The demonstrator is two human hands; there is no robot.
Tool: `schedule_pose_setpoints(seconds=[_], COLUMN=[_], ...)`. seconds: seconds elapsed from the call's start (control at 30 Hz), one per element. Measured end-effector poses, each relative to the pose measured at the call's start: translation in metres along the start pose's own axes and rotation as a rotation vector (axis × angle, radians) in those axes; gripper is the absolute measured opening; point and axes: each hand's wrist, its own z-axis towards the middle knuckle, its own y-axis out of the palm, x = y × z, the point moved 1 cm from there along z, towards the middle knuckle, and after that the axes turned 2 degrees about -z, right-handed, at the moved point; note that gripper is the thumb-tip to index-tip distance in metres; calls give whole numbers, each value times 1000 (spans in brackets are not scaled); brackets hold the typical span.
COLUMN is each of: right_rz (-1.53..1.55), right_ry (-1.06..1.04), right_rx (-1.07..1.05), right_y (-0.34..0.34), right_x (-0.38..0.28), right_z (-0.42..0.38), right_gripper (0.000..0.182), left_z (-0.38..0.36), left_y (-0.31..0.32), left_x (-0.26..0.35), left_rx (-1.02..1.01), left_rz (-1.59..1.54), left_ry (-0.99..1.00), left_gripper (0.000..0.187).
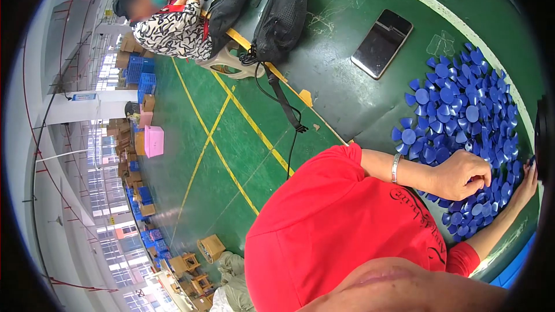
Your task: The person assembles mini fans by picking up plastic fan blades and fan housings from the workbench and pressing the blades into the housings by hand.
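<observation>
Blue parts [444,93], heaped on the green table [341,95], beneath the left hand [462,175], curled with any grip impossible to tell, and beside the right hand [525,186], open.

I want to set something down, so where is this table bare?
The table is barest between the phone, the mesh bag, its worn edge and the blue pieces. It's crowded around the braceleted hand and the other hand, where pieces lie heaped.
</observation>
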Motion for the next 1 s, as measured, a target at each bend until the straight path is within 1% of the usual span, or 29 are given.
schedule_pose_setpoints(seconds=[0.07, 0.1, 0.2, 0.3, 0.4, 0.5, 0.7, 0.73, 0.8, 0.83, 0.87, 0.93, 1.0], right_rz=[-181, -200, -142, -67, 16, 167, 327, 374, 393, 382, 365, 249, 278], right_ry=[-4, -17, -20, -33, -13, -9, -25, -51, -36, -31, -29, 8, -22], right_rx=[-10, -26, -29, -14, -42, -104, -176, -166, -168, -116, -55, 66, 76], right_y=[21, 24, 19, 18, -1, -19, -40, -42, -44, -33, -16, 12, 34], right_x=[-21, -26, -22, -20, -4, 7, 21, 26, 29, 20, 5, -23, -43], right_z=[-15, -18, -15, -17, -7, 1, 7, 7, 12, 5, -6, -24, -38], right_gripper=[39, 39, 40, 34, 38, 37, 39, 39, 38, 38, 38, 40, 40], left_z=[0, -1, 0, 0, -1, 0, 2, 2, 2, 1, 2, 0, -1], left_y=[0, 1, 0, 1, 1, 1, -1, -1, -1, -1, -3, 0, 1], left_x=[-4, -4, -4, -6, -6, -6, -2, -2, -3, -3, -2, -2, 3], left_rx=[-6, -6, -4, -9, -19, -29, -31, -32, -42, -47, -75, -64, -76], left_rz=[14, 19, 10, 7, -1, -6, -54, -28, 6, 7, 46, -23, -43], left_ry=[-2, -3, -13, -18, -31, -51, -99, -87, -64, -85, -66, -107, -129], left_gripper=[7, 7, 7, 8, 8, 8, 8, 8, 7, 8, 7, 7, 8])
